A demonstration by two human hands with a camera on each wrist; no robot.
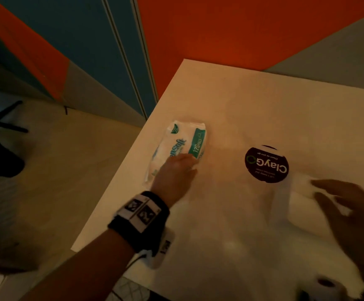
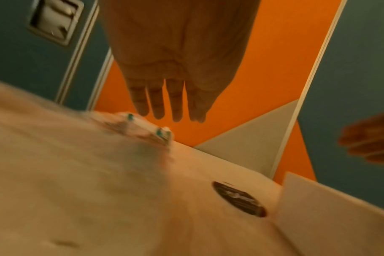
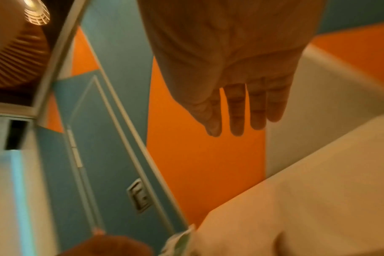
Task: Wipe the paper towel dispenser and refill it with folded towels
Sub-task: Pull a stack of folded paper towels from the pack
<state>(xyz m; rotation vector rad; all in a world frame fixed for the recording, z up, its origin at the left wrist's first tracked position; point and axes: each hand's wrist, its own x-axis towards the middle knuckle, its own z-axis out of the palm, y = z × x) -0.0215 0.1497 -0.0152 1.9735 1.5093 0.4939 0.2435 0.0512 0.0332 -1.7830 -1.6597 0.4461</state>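
Note:
A green-and-white pack of folded towels (image 1: 181, 142) lies on the white table (image 1: 220, 101) near its left edge. My left hand (image 1: 176, 172) reaches over the pack's near end; in the left wrist view its fingers (image 2: 169, 104) are straight, just above the pack (image 2: 143, 128). A white box-shaped dispenser (image 1: 302, 205) stands at the right, also seen as a white box (image 2: 329, 207) in the left wrist view. My right hand (image 1: 350, 209) hovers blurred over it, fingers (image 3: 241, 107) straight, holding nothing.
A round dark "ClayGo" sticker (image 1: 266, 164) sits on the table between the pack and the dispenser. A paper roll (image 1: 326, 285) stands at the near right edge. Orange and blue wall panels (image 1: 220, 29) rise behind the table; the floor (image 1: 68, 170) lies to the left.

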